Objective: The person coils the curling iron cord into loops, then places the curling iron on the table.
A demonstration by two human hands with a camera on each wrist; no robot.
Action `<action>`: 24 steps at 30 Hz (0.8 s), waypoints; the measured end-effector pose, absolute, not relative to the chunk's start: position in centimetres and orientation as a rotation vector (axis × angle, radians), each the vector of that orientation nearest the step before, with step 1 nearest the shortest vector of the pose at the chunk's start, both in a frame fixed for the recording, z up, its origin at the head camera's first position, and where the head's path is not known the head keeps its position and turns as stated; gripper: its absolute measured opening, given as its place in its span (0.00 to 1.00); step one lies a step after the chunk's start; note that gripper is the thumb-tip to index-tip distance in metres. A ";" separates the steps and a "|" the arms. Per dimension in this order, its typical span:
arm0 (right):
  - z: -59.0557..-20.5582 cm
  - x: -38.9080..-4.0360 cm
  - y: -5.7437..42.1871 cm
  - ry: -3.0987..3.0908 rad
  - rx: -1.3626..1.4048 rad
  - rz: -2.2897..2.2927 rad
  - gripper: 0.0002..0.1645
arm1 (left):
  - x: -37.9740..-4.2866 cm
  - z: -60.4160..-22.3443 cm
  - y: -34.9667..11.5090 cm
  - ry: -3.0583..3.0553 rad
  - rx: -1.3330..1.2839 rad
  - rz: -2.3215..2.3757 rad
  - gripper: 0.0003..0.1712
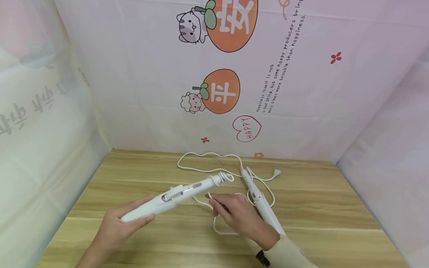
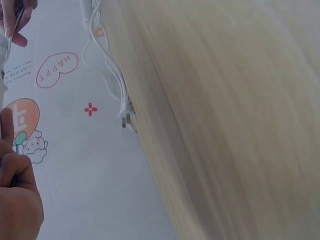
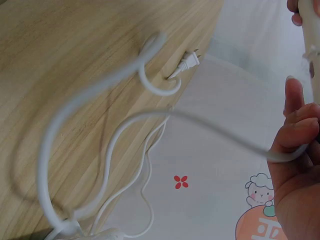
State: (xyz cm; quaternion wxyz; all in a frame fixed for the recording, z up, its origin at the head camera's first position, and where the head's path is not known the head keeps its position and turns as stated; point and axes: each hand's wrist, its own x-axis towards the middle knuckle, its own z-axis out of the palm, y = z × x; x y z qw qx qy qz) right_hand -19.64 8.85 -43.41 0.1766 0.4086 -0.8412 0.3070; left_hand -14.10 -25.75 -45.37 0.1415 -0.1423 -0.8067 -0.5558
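My left hand grips a white curling iron by its thick end, tilted up to the right above the table. White cord is wound in several turns around the thin end of the iron. Just to the right of those turns and lower, my right hand pinches a length of the cord between thumb and fingers. From that hand the white cord runs in wide loops in the right wrist view. Only part of the left hand shows in the left wrist view.
A second white curling iron lies on the wooden table, partly under my right forearm. Its loose cord snakes along the back edge, near a two-pin plug. Printed cloth walls enclose the table.
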 end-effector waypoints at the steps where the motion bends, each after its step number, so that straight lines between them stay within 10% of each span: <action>1: -43.3 -19.5 8.8 -2.393 1.154 0.870 0.15 | -14.1 -45.3 -25.7 -2.326 -0.386 -1.588 0.27; 24: -41.7 -20.4 10.9 -2.299 1.276 0.605 0.11 | -14.3 -43.6 -27.7 -2.521 -0.475 -1.235 0.27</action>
